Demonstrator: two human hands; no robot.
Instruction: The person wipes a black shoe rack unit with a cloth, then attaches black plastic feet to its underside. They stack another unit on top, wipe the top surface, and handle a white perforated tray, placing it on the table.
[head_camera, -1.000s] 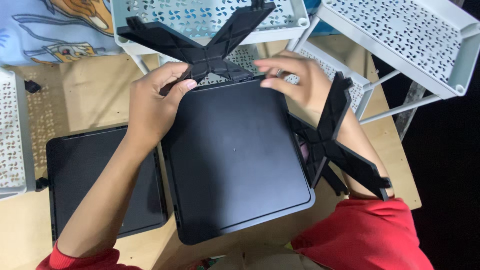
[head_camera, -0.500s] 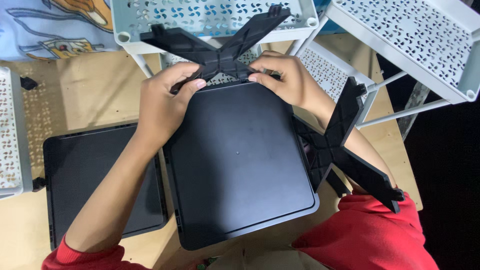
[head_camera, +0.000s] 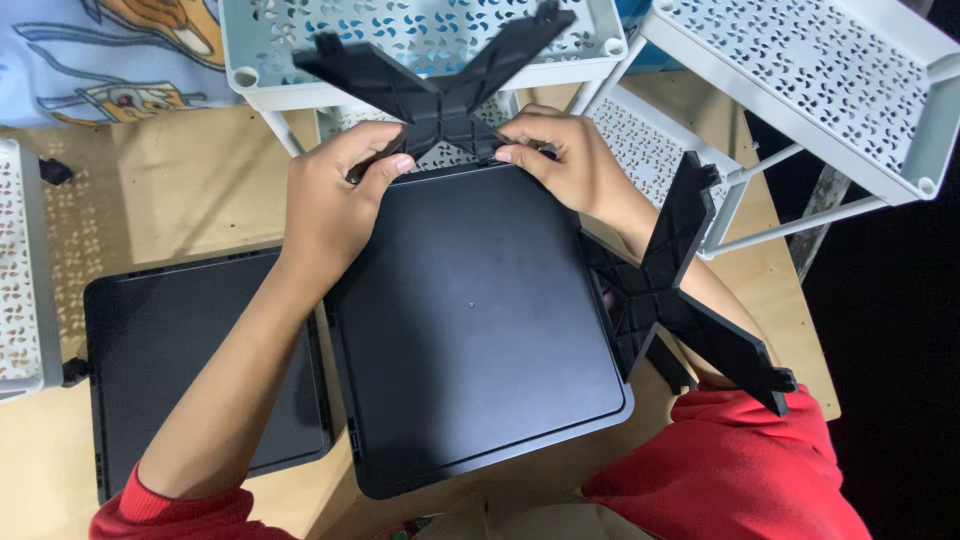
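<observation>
Since a second ago our right hand has closed in on the top cross brace; now both hands pinch its hub at the tray's far edge, left hand opposite. One brace already sits on the tray's right edge. The top one looks unseated. Spare tray waits on the worktop.

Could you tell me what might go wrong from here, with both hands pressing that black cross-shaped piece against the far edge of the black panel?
The cross-shaped brace is held only at its centre by the left hand and right hand, so it could twist out of line with the black panel.

Fingertips at the joint might get pinched.

The second brace beside the right forearm could be knocked loose.
</observation>
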